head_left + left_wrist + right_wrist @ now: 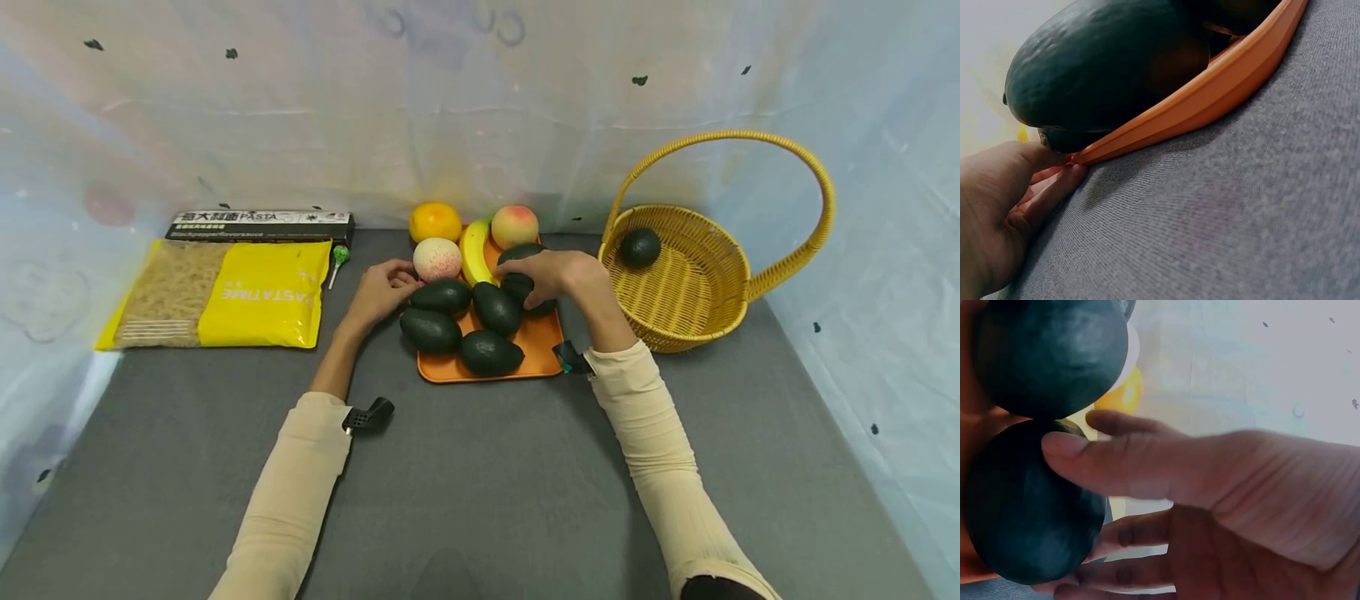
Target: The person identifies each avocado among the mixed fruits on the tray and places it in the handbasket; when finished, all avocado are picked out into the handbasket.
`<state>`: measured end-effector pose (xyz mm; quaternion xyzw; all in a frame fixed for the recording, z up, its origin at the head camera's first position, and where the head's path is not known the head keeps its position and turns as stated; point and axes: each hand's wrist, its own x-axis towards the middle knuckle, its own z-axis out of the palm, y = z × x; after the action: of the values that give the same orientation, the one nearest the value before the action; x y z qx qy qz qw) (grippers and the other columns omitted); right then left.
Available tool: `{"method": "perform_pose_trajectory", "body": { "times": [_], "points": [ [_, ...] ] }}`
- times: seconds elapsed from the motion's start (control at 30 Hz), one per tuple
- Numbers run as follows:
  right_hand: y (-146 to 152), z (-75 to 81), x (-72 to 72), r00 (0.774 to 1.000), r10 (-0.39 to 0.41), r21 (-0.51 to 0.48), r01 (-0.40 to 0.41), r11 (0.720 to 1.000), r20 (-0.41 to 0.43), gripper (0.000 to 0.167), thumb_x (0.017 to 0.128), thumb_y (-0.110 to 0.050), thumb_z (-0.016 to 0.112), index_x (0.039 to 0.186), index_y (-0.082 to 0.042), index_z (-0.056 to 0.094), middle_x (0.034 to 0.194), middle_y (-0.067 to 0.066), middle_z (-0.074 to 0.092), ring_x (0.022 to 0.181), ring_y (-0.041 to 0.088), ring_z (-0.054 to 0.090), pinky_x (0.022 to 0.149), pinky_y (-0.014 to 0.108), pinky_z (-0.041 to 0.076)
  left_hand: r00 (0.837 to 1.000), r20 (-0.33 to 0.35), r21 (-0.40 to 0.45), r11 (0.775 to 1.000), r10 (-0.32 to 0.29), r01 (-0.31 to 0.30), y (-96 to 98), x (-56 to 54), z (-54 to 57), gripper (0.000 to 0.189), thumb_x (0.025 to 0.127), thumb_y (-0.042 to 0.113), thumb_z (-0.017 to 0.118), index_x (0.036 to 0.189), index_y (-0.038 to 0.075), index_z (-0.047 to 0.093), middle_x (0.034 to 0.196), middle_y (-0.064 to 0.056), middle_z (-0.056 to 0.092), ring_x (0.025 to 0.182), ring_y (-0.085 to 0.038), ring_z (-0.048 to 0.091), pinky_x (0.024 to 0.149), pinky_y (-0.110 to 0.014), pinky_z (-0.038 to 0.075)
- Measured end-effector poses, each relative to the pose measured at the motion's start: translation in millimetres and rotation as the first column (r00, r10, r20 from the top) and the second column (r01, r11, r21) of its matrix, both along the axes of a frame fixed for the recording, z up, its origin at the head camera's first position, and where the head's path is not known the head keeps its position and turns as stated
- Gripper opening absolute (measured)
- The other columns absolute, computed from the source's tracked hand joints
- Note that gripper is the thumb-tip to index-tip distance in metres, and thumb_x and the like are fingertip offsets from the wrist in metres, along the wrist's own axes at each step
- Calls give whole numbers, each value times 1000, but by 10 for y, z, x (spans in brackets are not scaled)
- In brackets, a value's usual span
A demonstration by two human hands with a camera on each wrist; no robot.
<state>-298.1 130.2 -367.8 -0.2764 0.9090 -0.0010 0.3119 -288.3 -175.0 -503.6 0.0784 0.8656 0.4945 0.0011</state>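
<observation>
My left hand (381,292) pinches the left rim of an orange tray (542,354) between thumb and fingers, low against the cloth. Over on the tray's right side, my right hand (568,275) holds a dark green avocado (1032,506), its thumb on top and fingers curled round the far side. Several more avocados (491,353) fill the front of the tray. Behind them are a banana (474,252), a pale speckled peach (437,259), a pinker peach (514,226) and an orange (435,222).
Right of the tray stands a yellow wicker basket (667,310) with a tall handle and one avocado (640,247) inside. To the left lie a yellow pasta bag (262,296), a black pasta box (262,225) and a green lollipop (341,255). A pale curtain hangs behind.
</observation>
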Motion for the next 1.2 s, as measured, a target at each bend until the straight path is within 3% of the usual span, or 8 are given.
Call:
{"method": "perform_pose_trajectory", "body": {
  "times": [0.13, 0.33, 0.6, 0.83, 1.03, 1.2],
  "points": [
    [15, 19, 5, 1000, -7, 5, 7, 1000, 15, 67, 100, -15, 70, 159, -30, 43, 166, 13, 41, 152, 33, 41, 121, 53, 38, 1000, 7, 5, 1000, -12, 12, 8, -19, 34, 42, 98, 21, 71, 132, -1, 66, 108, -24, 74, 72, 4, 62, 70, -15, 48],
    [36, 79, 72, 998, -59, -9, 59, 998, 0, 66, 96, -12, 73, 153, -32, 49, 160, 12, 48, 142, 31, 49, 113, 51, 45, 1000, 19, 22, 1000, 7, -7, -3, 6, 29, 41, 97, 21, 73, 131, 0, 67, 106, -22, 73, 70, 4, 62, 68, -15, 48],
    [171, 241, 210, 992, -61, -71, 54, 996, -107, 64, 95, -14, 74, 151, -32, 50, 149, 15, 57, 134, 33, 55, 108, 55, 47, 1000, 17, -3, 1000, 0, 0, 3, -8, 51, 41, 97, 20, 70, 131, -1, 66, 108, -23, 74, 74, -2, 63, 72, -18, 48],
    [263, 359, 325, 982, -34, -173, 1, 985, -188, 65, 96, -20, 75, 151, -38, 46, 139, 21, 50, 121, 37, 59, 105, 56, 49, 1000, 18, -5, 1000, -2, 2, -27, -9, -3, 41, 97, 21, 71, 131, -1, 65, 108, -23, 74, 75, -2, 63, 72, -18, 48],
    [423, 482, 441, 957, -28, -198, -31, 980, -288, 65, 97, -20, 74, 153, -37, 45, 125, 19, 46, 107, 35, 58, 91, 51, 52, 1000, -1, 4, 1000, -1, 1, -20, -40, -19, 40, 97, 22, 73, 129, 1, 67, 107, -22, 74, 74, -2, 63, 72, -18, 49],
    [628, 579, 518, 938, -75, -262, -18, 965, -339, 64, 95, -19, 75, 151, -33, 48, 119, 17, 46, 99, 32, 57, 88, 49, 52, 1000, -10, 13, 1000, -14, 14, -17, -47, -14, 38, 97, 20, 73, 129, -1, 67, 106, -22, 74, 73, -1, 63, 71, -17, 50]
  ]
}}
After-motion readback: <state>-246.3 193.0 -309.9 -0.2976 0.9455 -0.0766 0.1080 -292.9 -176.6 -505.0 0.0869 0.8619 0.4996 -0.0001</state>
